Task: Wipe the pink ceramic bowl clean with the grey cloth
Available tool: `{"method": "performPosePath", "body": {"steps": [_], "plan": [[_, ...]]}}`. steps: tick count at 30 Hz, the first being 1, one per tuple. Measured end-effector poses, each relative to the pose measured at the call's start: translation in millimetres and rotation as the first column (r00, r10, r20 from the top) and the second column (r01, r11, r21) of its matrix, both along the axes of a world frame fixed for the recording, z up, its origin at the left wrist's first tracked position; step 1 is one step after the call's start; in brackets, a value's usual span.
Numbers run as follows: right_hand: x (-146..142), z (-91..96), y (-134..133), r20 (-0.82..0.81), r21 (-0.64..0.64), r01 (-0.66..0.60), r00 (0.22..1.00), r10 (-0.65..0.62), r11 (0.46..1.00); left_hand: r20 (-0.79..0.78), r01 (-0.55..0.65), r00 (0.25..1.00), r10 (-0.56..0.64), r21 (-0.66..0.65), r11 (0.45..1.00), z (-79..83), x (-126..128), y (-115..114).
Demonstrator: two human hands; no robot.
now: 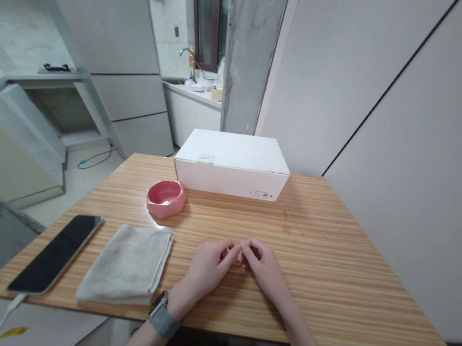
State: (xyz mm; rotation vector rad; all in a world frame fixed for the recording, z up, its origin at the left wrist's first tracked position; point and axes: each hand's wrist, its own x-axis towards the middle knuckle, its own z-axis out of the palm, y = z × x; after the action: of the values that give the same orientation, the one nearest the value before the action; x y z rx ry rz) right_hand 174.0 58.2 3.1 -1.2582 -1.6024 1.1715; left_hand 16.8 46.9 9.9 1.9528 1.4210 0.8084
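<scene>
Over the front middle of the wooden table, my left hand and my right hand meet at the tips of thumb and forefinger. Both have their fingers curled in, and whatever they may pinch is hidden or too small to make out. On my left wrist is a watch with a grey band. A folded light grey cloth lies to the left of my left hand, apart from it. Farther back stands a pink faceted bowl, its inside showing no contents.
A long white box sits at the table's far edge. At the left edge lies a phone with a white charging cable hanging over the front. A pale wall panel rises on the right; a sink tap shows far behind.
</scene>
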Motion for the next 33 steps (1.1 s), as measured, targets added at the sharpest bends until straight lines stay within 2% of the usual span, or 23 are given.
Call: {"method": "performPosePath", "body": {"steps": [33], "plan": [[1.0,-6.2,1.6,0.009,-0.004,-0.006,1.0,0.006,1.0,-0.013,-0.018,1.0,0.018,0.006,1.0,-1.5,1.3,0.3]]}}
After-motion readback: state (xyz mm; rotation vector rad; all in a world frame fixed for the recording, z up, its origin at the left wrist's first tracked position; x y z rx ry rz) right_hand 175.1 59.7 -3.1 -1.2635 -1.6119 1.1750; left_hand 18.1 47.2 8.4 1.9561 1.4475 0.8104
